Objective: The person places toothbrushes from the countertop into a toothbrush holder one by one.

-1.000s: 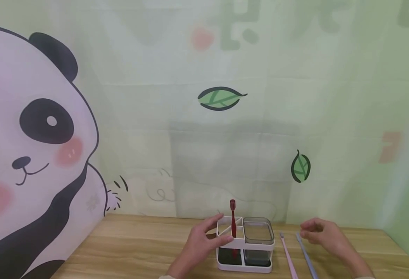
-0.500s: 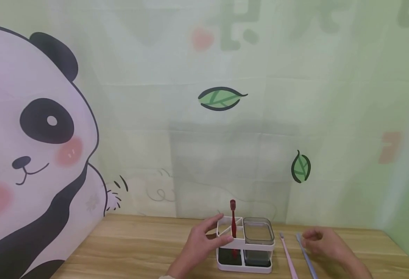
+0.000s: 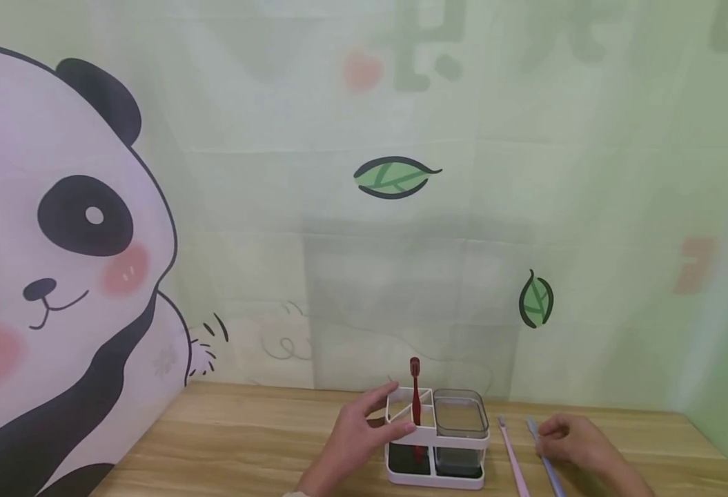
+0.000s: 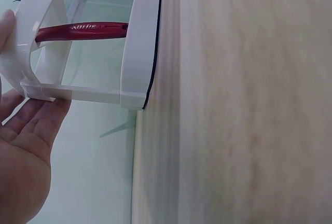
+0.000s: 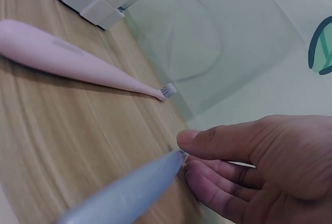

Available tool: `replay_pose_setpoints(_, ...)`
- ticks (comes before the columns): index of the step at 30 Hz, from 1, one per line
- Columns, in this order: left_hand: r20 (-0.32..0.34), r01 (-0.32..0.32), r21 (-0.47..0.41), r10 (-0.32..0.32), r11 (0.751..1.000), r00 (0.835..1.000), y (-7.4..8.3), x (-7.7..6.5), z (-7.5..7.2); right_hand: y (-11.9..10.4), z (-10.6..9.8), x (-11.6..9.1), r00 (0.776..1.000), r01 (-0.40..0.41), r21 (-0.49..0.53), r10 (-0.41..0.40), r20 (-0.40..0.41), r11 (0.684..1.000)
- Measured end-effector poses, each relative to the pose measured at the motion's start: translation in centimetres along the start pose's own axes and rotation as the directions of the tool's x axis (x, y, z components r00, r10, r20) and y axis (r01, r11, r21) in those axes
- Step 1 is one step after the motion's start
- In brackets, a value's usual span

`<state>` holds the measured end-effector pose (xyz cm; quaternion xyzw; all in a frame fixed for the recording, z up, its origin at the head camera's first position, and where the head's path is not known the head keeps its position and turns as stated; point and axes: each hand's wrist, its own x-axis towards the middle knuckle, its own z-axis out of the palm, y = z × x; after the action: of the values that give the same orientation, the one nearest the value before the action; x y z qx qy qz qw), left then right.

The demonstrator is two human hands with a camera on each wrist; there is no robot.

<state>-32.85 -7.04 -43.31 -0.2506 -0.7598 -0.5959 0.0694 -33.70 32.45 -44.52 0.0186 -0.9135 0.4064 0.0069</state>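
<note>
My left hand (image 3: pixel 366 431) grips the left side of a white toothbrush holder (image 3: pixel 422 478), with its thumb at the front rim and fingers round the back. A dark red toothbrush (image 3: pixel 416 393) stands upright in one compartment, its head up; its red handle (image 4: pixel 85 30) shows through the open side in the left wrist view. To the right, my right hand (image 3: pixel 571 438) pinches a blue toothbrush (image 3: pixel 548 466) near its head, which the thumb and fingers partly hide in the right wrist view. A pink toothbrush (image 3: pixel 513 455) lies between the holder and the blue one.
A clear square cup (image 3: pixel 461 414) sits in the holder's right half. The wooden tabletop (image 3: pixel 233 442) ends at a backdrop (image 3: pixel 252 207) printed with a panda and leaves, just behind the holder and toothbrushes.
My right hand has come down and toward me, from above the blue toothbrush's head to its neck, and now pinches it. My left hand and the holder have stayed put.
</note>
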Motion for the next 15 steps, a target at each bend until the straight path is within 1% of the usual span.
replay_pose_setpoints(8, -0.002, -0.004, -0.001, 0.004, 1.0, 1.0, -0.07, -0.02, -0.01, -0.13, 0.18, 0.05, 0.999, -0.032, -0.068, 0.031, -0.008, 0.997)
replay_pose_setpoints(10, 0.003, -0.003, -0.001, 0.003, 1.0, 1.0, -0.1, -0.02, -0.02, -0.17, 0.23, -0.02, 0.999, -0.038, -0.071, 0.038, -0.007, 0.997)
replay_pose_setpoints(15, 0.014, 0.007, 0.005, -0.007, 1.0, 1.0, -0.08, -0.01, -0.07, -0.48, 0.65, -0.5, 0.999, -0.009, -0.07, 0.005, -0.054, 0.997)
